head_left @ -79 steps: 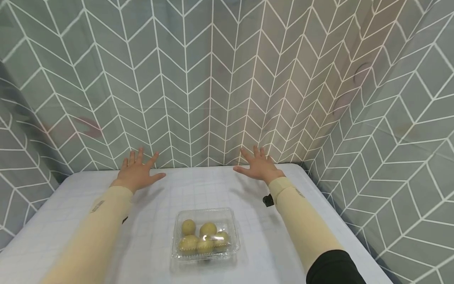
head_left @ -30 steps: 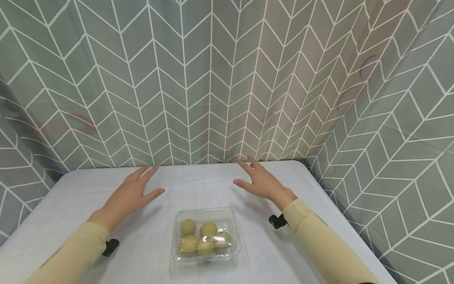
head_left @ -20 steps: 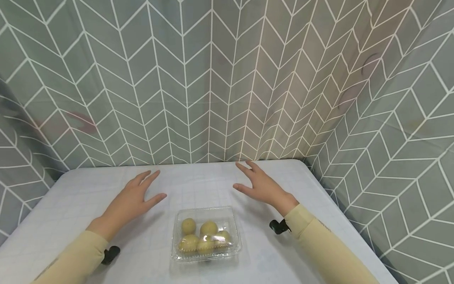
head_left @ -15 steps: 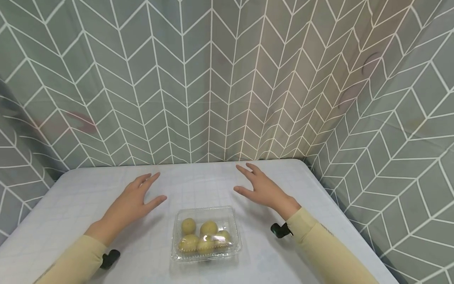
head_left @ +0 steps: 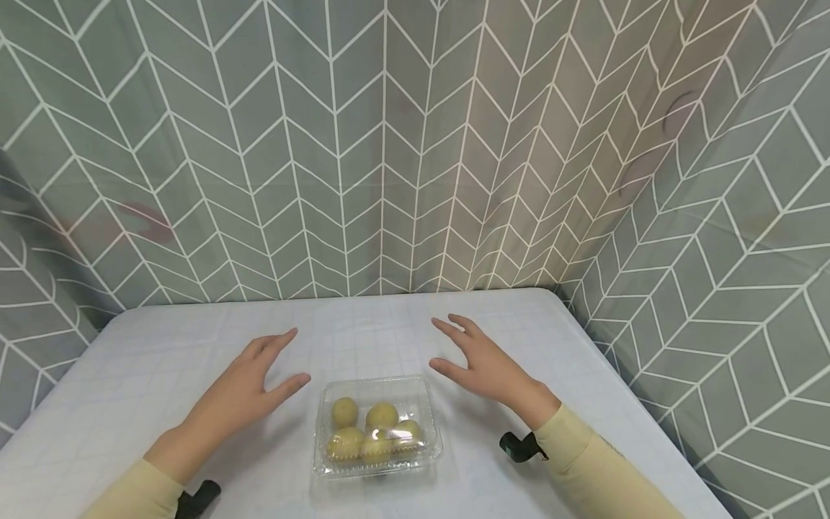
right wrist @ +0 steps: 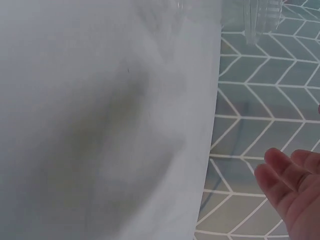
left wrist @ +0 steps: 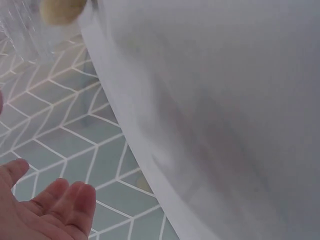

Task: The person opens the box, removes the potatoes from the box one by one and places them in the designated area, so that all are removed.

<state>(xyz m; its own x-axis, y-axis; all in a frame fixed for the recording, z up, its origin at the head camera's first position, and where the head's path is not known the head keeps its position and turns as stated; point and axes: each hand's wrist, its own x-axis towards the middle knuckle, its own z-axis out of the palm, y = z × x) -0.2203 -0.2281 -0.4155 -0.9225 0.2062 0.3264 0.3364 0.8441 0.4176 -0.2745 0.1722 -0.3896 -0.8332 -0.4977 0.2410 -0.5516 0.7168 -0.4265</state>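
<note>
A clear plastic clamshell box (head_left: pixel 376 427) with several yellow-green round fruits inside sits closed on the white table (head_left: pixel 130 375). My left hand (head_left: pixel 246 389) hovers just left of the box with straight, spread fingers and holds nothing. My right hand (head_left: pixel 480 364) hovers just behind the box's right corner, also with straight fingers and nothing in it. In the left wrist view the fingertips (left wrist: pixel 60 200) show at the bottom left, and a corner of the box (left wrist: pixel 30 30) at the top left. In the right wrist view the fingertips (right wrist: pixel 285 180) show at the bottom right, and the box edge (right wrist: pixel 250 15) at the top.
A grey curtain with a white chevron pattern (head_left: pixel 389 144) hangs round the table at the back and both sides. The table's back edge runs below it and its right edge (head_left: pixel 622 389) slopes toward me.
Both hands have drawn back from the far edge of the table toward me and now flank the box, still with fingers straight. The box has not moved.
</note>
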